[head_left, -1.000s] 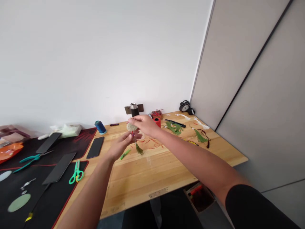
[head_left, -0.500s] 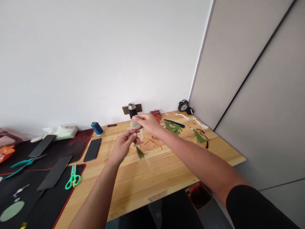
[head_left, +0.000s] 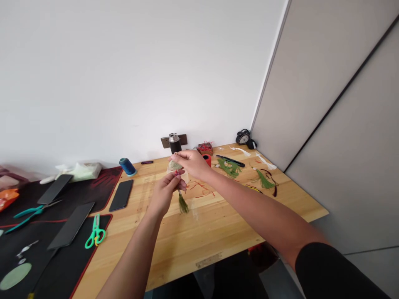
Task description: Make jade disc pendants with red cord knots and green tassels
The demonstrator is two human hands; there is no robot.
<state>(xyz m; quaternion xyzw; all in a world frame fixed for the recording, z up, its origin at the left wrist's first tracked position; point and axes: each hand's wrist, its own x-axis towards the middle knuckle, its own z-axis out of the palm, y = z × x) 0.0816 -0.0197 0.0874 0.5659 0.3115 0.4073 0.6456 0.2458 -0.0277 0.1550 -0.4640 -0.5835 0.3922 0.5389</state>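
Over the wooden table [head_left: 215, 224], both hands hold up an ornament with a pale round disc [head_left: 173, 165], red cord and a green tassel [head_left: 183, 204]. My left hand [head_left: 166, 189] is closed in a pinch on the red cord [head_left: 176, 172] just below the disc, and the tassel hangs under its fingers. Above it, my right hand [head_left: 191, 164] pinches at the ornament's top end, covering part of the disc. What exactly lies between the right fingertips is too small to make out.
Red thread scraps [head_left: 202, 189], green tassels [head_left: 229, 168] and a black cutter [head_left: 230, 161] lie rightward. A flask [head_left: 175, 144] and clock [head_left: 242, 137] stand behind. Leftward are a blue thread spool [head_left: 127, 167], phone [head_left: 121, 195], green scissors [head_left: 96, 232] and pliers [head_left: 34, 214].
My right hand has shifted slightly left and the disc has turned, now more hidden behind it. My left hand keeps its pinch. The view has moved a little, uncovering more of a red spool.
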